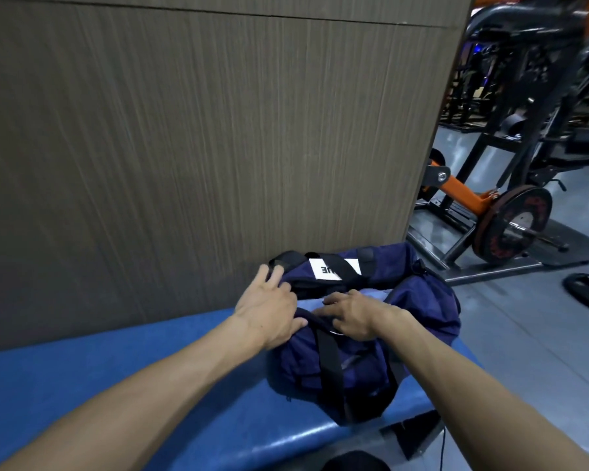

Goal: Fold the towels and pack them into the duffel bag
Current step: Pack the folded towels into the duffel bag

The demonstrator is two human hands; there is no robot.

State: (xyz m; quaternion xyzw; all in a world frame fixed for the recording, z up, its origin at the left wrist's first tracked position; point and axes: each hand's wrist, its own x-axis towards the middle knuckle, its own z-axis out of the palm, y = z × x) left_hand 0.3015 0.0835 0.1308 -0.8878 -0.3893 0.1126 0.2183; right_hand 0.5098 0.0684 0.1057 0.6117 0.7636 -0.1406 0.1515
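Packing looks nearly done, judging from the head view: navy duffel bag (361, 362) sits on the blue bench (82, 385), pushed up against the wood-grain wall panel (184, 147), mouth facing up. A light blue towel (368, 295) shows inside the opening, btwn the bag's far side w/ the white label (334, 269) and the near edge.

Left hand (269, 307) rests on the bag's left end, fingers spread fairly wide and mostly straight, thumb lying against the near rim; it presses or steadies, not gripping anything as far as I can see. Right hand (351, 316) sits at the near edge of the opening, fingers curled narrow over the rim by the black strap (327, 358). Whether it pinches a zip pull or just fabric, can't tell; motion blur.

Step in hand, prob: tucking the towel down and/or starting to close the bag. No other towels visible on the bench. Next move calls for holding the left end still while the right draws the opening shut, keeping towel cloth clear of the edge.

Gym machines (510, 205) stand well apart at right.
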